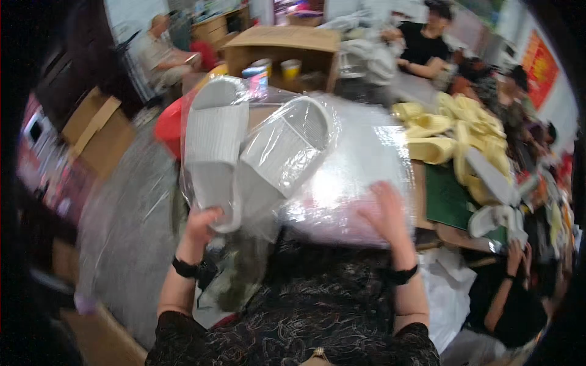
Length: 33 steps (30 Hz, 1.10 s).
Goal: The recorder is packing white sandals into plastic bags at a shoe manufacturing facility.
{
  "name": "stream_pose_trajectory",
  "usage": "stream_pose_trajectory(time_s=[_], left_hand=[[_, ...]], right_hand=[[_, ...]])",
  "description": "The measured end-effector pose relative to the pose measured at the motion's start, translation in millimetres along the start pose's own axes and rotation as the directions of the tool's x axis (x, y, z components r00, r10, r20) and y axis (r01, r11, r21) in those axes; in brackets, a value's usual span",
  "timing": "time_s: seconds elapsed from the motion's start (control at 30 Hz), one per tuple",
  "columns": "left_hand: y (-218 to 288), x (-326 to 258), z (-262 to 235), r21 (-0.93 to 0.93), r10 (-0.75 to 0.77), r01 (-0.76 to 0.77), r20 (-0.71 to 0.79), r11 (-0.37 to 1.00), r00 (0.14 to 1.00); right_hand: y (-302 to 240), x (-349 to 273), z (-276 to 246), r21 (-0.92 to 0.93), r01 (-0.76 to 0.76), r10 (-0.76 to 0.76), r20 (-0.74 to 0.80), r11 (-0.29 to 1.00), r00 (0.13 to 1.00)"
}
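From my end I can read no words or numbers: the red poster [540, 70] on the right wall bears yellowish marks too blurred for me, like those on the pink-blue pack [256, 80].

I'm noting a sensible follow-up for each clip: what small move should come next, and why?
Probably bring the right hand across to steady the slippers: only the left hand grips the wrapped pair, at one slipper's near end, while the right, open over the plastic, holds nothing visible.
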<state>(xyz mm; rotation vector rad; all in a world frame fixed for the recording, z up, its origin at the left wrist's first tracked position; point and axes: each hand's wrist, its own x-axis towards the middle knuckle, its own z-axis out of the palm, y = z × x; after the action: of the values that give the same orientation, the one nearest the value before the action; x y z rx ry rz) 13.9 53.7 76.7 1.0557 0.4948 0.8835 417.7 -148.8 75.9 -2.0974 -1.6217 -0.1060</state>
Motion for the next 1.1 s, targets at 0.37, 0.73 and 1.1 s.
stream_pose_trajectory(time_s=[0.37, 0.73, 1.1], left_hand=[[93.1, -76.3, -122.2, 0.613, -0.539, 0.693, -0.463, 0.379, 0.704], [-140.9, 31.3, -224.4, -0.164, -0.397, 0.402, -0.684, 0.901, 0.612], [-58.5, 34.6, -114.3, 0.817, 0.199, 0.57, -0.546, -0.087, 0.814]], right_hand=[[32.6, -5.8, 42.1, -0.177, -0.155, 0.167, 0.053, 0.972, 0.985], [24.6, -13.8, 38.1, -0.201, -0.161, 0.172, 0.041, 0.966, 0.984], [36.9, -12.4, 38.0, -0.135, -0.124, 0.123, -0.016, 0.983, 0.992]])
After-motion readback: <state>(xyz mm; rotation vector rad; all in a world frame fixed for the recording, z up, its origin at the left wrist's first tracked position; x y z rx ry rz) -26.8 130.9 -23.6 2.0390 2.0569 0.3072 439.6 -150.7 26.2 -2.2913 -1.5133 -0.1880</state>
